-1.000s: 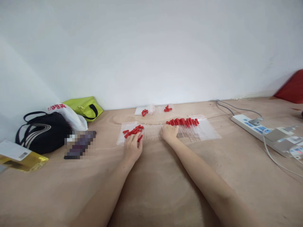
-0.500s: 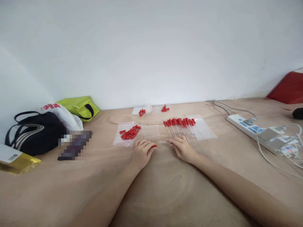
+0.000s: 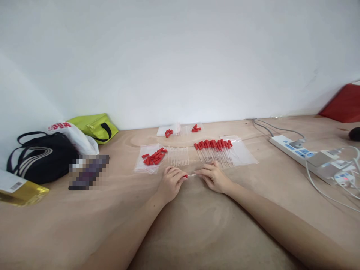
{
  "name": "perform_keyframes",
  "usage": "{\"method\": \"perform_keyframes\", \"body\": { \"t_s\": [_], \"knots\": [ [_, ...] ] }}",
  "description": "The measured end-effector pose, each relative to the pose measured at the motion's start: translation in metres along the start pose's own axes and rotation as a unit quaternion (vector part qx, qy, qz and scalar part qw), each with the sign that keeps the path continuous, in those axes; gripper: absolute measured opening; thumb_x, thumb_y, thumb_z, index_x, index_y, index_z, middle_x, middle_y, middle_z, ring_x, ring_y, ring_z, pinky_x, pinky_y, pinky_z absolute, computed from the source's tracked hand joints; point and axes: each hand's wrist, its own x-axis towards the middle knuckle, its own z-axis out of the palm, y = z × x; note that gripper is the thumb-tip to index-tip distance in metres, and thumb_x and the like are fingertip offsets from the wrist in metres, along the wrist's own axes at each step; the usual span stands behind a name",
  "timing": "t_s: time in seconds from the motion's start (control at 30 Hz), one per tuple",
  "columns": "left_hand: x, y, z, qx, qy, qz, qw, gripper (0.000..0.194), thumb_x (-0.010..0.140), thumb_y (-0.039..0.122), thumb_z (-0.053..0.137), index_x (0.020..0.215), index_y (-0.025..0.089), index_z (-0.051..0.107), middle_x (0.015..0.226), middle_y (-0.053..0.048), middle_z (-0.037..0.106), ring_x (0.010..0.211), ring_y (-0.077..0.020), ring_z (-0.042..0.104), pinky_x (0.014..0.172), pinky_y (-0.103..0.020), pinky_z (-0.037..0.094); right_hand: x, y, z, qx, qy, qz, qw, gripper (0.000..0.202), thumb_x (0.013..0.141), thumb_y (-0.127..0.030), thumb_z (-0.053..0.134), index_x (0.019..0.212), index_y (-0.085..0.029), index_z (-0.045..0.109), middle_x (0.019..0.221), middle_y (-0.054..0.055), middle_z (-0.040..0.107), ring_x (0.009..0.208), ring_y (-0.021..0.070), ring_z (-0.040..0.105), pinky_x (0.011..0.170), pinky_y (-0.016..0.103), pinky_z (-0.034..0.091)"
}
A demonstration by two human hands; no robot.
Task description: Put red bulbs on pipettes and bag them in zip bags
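Note:
My left hand [image 3: 170, 183] pinches a red rubber bulb [image 3: 185, 176], only its end showing past the fingertips. A thin clear dropper tube [image 3: 192, 175] is pinched in my right hand [image 3: 213, 177], its free end meeting the bulb's open end. Beyond my left hand, loose red bulbs [image 3: 154, 156] lie on a clear zip bag [image 3: 139, 165]. To their right is a row of bare clear tubes [image 3: 178, 156]. Past my right hand, several droppers with red bulbs fitted [image 3: 213, 145] lie side by side, partly on another clear bag [image 3: 246, 153].
Near the wall are more bags with small red bulbs [image 3: 196, 129]. On the left stand a black bag [image 3: 42, 161], a white plastic bag [image 3: 84, 138] and a lime-green bag [image 3: 104, 127]. A white power strip [image 3: 292, 152] with plugs and cables lies on the right.
My hands have come closer together. The tube in my right hand has moved left and slightly down, and now meets the bulb; before, a gap lay between them.

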Motion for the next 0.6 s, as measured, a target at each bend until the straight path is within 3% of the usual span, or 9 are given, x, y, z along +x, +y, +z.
{"method": "perform_keyframes", "body": {
  "t_s": [0.2, 0.4, 0.6],
  "knots": [
    [-0.001, 0.003, 0.001, 0.014, -0.034, 0.012, 0.999, 0.022, 0.088, 0.023, 0.037, 0.078, 0.019, 0.057, 0.071, 0.0, 0.062, 0.071, -0.0139, 0.054, 0.088, -0.037, 0.028, 0.003, -0.003, -0.003, -0.036, -0.013, 0.003, 0.999, 0.023, 0.084, -0.018, 0.042, 0.091, -0.023, 0.063, 0.079, 0.002, 0.062, 0.07, 0.012, 0.051, 0.073, 0.032, 0.021],
    [-0.003, 0.002, 0.003, 0.02, -0.034, 0.02, 0.999, 0.022, 0.087, 0.024, 0.038, 0.075, 0.019, 0.056, 0.07, 0.001, 0.061, 0.068, -0.013, 0.054, 0.091, -0.037, 0.025, 0.001, -0.007, -0.001, -0.11, 0.0, -0.017, 0.994, 0.023, 0.082, -0.016, 0.041, 0.081, -0.021, 0.063, 0.072, 0.002, 0.059, 0.062, 0.0113, 0.046, 0.067, 0.031, 0.018],
    [-0.002, 0.003, 0.004, 0.019, -0.029, 0.028, 0.999, 0.02, 0.086, 0.025, 0.039, 0.074, 0.018, 0.054, 0.068, 0.001, 0.06, 0.07, -0.0133, 0.053, 0.091, -0.037, 0.026, 0.002, -0.013, 0.006, -0.079, 0.013, -0.02, 0.997, 0.023, 0.083, -0.017, 0.039, 0.079, -0.018, 0.061, 0.071, 0.001, 0.06, 0.06, 0.0105, 0.043, 0.065, 0.03, 0.018]
  ]
}}
